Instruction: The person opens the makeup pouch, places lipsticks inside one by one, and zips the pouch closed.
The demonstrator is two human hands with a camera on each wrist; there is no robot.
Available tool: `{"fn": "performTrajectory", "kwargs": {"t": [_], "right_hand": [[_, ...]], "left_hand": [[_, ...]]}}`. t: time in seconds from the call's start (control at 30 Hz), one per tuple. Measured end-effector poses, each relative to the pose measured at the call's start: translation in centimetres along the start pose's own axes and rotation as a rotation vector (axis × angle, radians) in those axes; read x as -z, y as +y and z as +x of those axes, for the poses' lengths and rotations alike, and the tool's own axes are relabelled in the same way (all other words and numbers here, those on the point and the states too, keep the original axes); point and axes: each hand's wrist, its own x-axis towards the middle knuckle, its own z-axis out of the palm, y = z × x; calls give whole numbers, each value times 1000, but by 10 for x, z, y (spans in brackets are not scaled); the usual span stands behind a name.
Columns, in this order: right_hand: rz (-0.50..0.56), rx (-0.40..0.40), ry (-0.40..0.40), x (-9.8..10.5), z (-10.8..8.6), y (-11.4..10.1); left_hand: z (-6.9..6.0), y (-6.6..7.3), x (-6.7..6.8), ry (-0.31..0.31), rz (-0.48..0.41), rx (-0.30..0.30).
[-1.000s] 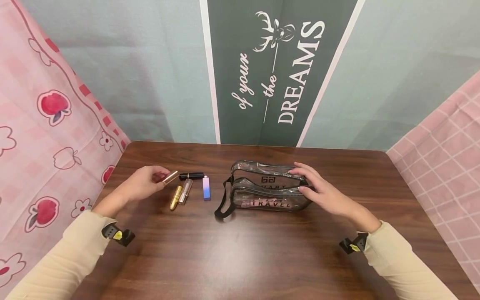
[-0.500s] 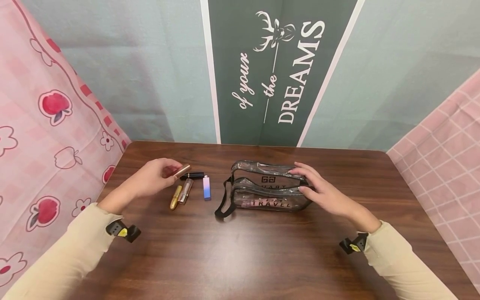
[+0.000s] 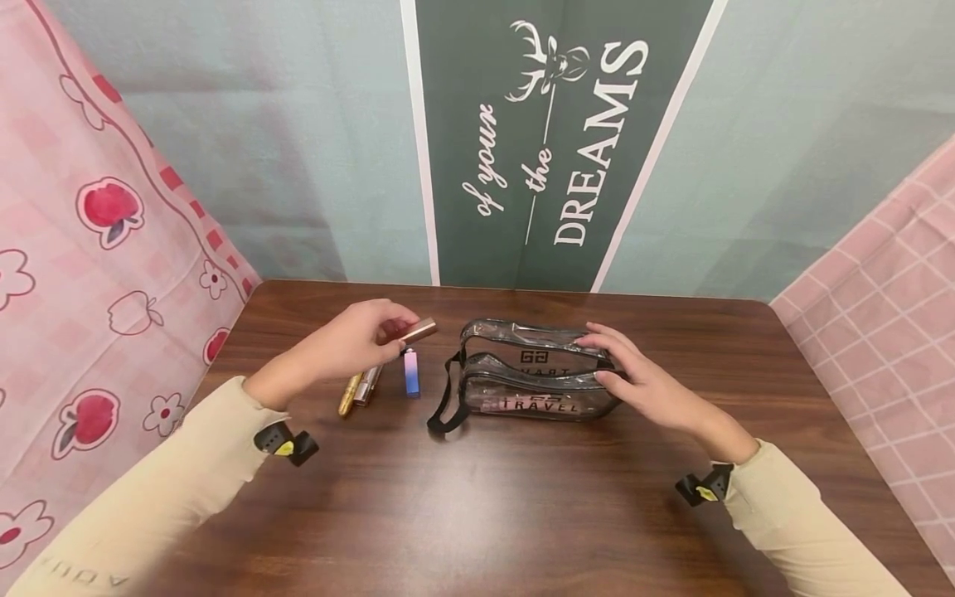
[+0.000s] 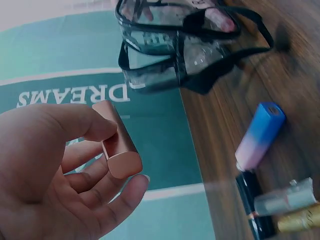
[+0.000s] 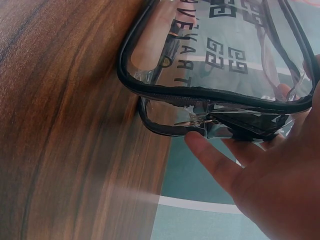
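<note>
Wood-grain table (image 3: 477, 514), cloth backdrop (image 3: 328, 149) behind. Rose-gold tube (image 3: 419, 331): left of centre in the head view, raised, pinched by the left hand (image 3: 361, 338) between thumb and fingers; near the end, presumably to leave the other end free. Right hand (image 3: 649, 388) clasps the right end of the clear pouch (image 3: 548, 388), probably to steady it, mouth gaping. Blue-pink tube (image 3: 412, 373), silver tube (image 3: 368, 386), gold tube (image 3: 348, 396) lie lower left. Versus previous frame: left hand and its tube shifted rightward, now hiding most of the black tube (image 4: 248, 192); right hand, pouch unchanged.
</note>
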Motion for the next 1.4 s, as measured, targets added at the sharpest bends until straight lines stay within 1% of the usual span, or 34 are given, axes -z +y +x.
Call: {"fn": "performTrajectory", "kwargs": {"t": [0.2, 0.37, 0.53, 0.63, 0.77, 1.0, 1.2, 1.4], "right_hand": [[-5, -22, -14, 2, -3, -2], [-9, -12, -11, 2, -1, -2], [-6, -1, -3, 3, 0, 1], [-3, 2, -2, 3, 0, 2], [-3, 2, 4, 2, -1, 3], [1, -3, 7, 2, 0, 2], [12, -1, 3, 3, 1, 2], [-1, -6, -4, 4, 2, 2]], "left_hand": [[17, 22, -7, -13, 34, -91], [30, 40, -12, -10, 59, -129], [45, 56, -21, -37, 94, -190], [54, 64, -27, -49, 109, -216], [65, 73, -33, -66, 111, -227], [80, 86, -46, -108, 99, -220], [89, 96, -55, -115, 99, -235], [94, 100, -62, -131, 102, -223]]}}
